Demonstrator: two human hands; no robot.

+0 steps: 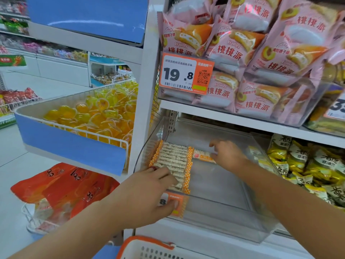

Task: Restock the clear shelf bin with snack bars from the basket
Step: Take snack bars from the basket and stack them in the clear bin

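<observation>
While her left hand [149, 186] lies flat, steadying the packed row of snack bars [172, 161], the right hand [226, 155] pinches one bar [202, 156] — starting a second row in the clear bin [224, 212].

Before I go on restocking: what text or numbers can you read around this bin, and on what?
"19.8": orange price tag on the upper shelf bin; its small print, barcode and QR code are too small to read.
"桃桃派": pink pie packets above.
"8": partly hidden tag on the clear shelf bin front, behind the left hand.
"3": cut-off tag at right.
Snack bars, yellow packets, red bags: print unreadable.
</observation>
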